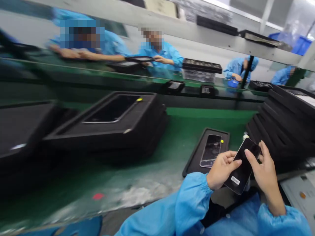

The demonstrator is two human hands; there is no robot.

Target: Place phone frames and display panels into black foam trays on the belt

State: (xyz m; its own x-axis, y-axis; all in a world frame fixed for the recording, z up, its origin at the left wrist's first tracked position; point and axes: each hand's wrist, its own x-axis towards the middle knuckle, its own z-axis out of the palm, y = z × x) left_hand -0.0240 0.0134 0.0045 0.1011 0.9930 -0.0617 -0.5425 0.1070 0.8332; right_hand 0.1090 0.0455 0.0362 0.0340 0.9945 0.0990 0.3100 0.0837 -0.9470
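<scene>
Both my hands hold a black phone (242, 167) with a small white label near its lower end, tilted above the near edge of the green belt (177, 137). My left hand (221, 168) grips its left edge with the thumb on the glass. My right hand (264, 172) grips its right side, forefinger laid across the screen. Just left of the hands lies a flat black tray (194, 157) with another phone (211, 150) in it, a yellow tab at its corner.
A large black tray (110, 131) holding a screen rides the belt at centre left, another blurred one (22, 131) at far left. A stack of black trays (283, 131) stands at the right. Several people in blue coats work across the line.
</scene>
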